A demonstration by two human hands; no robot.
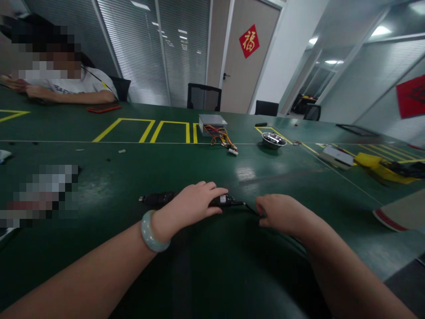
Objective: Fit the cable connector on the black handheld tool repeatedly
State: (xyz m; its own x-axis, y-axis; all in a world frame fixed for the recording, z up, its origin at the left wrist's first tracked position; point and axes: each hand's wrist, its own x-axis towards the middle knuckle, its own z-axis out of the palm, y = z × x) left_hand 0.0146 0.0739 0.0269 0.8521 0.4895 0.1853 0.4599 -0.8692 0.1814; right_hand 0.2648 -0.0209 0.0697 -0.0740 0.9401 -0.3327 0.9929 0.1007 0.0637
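Held black tool under left fingers, clamped around its body; pinched attached black cable between right fingers.

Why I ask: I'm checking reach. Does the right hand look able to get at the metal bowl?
Probably yes, with a stretch: only green tabletop shows between the right hand and the metal bowl. That hand would likely need to release the black cable first.

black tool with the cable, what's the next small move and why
Perhaps ease the cable aside with the right hand, since that hand is at the cable, which appears to run on beneath it, while the left hand lies over the black tool.
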